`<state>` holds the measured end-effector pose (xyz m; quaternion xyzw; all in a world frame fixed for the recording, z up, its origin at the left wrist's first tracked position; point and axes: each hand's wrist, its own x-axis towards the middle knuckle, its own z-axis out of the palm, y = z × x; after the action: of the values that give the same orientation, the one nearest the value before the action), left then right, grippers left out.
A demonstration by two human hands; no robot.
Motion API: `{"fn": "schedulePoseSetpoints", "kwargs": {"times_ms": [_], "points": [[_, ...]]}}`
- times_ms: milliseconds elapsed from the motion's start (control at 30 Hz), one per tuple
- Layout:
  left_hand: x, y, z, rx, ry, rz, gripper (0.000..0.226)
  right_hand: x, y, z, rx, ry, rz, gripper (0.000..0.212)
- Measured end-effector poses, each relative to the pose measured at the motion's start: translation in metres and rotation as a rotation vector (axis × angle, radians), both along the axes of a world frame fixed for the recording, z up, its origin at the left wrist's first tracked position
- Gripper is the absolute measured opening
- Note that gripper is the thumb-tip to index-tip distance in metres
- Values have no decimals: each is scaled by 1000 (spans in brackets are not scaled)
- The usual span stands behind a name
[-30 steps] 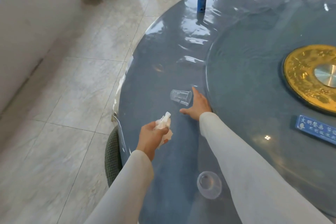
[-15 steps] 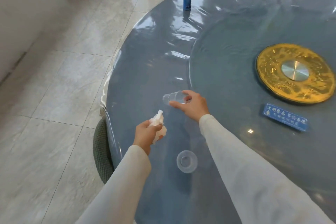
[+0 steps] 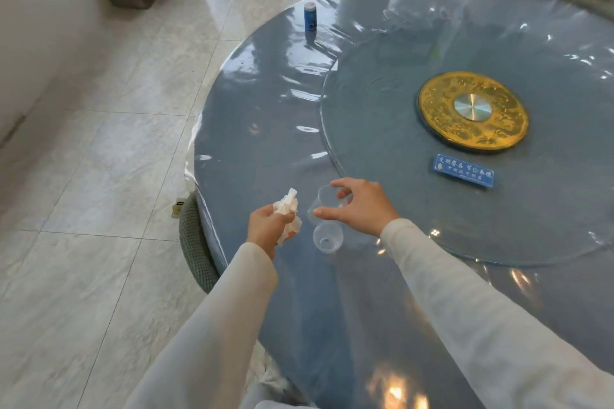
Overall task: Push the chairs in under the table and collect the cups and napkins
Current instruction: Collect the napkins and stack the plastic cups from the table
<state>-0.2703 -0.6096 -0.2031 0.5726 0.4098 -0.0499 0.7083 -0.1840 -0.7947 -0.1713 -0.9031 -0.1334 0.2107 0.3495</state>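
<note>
Right hand (image 3: 362, 206): thumb and fingers curled round the wall of the held cup (image 3: 329, 197), clear plastic, carried tilted just above the table (image 3: 265, 93) at its near-left part. Directly nearer than it, the standing cup (image 3: 327, 238), also clear, sat upright on the glossy cover, almost touching the held one in this view. Whether they met could not be told.

Left hand (image 3: 270, 226): fingers clamped on a crumpled white napkin (image 3: 288, 207), a tuft poking up above the fist, just left of both cups.

Handling, as judged: the cups looked thin-walled and very light, likely to buckle under a hard squeeze and to skate or tip on the slick cover. Best taken by a gentle pinch across the wall near the rim. Nesting one into the other would leave a single thing to carry. The napkin was soft and weightless, and safe balled in a fist.

A chair (image 3: 194, 242) back showed tight against the near-left table edge, apparently pushed in. A blue canister (image 3: 310, 16) stood at the far-left rim.
</note>
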Motion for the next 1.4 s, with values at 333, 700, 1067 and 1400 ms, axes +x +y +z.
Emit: {"fn": "schedulePoseSetpoints", "kwargs": {"times_ms": [333, 700, 1067, 1400], "points": [[-26, -8, -4, -7, 7, -60, 15, -53, 13, -32, -425, -87, 108, 69], [-35, -5, -24, -27, 17, 5, 20, -55, 25, -60, -495, -83, 144, 47], [-47, 92, 1, -6, -77, 128, 21, -29, 118, -19, -258, -10, -5, 67], [-82, 312, 38, 102, -118, 237, 12, -52, 331, 36, 50, -100, -119, 78]]}}
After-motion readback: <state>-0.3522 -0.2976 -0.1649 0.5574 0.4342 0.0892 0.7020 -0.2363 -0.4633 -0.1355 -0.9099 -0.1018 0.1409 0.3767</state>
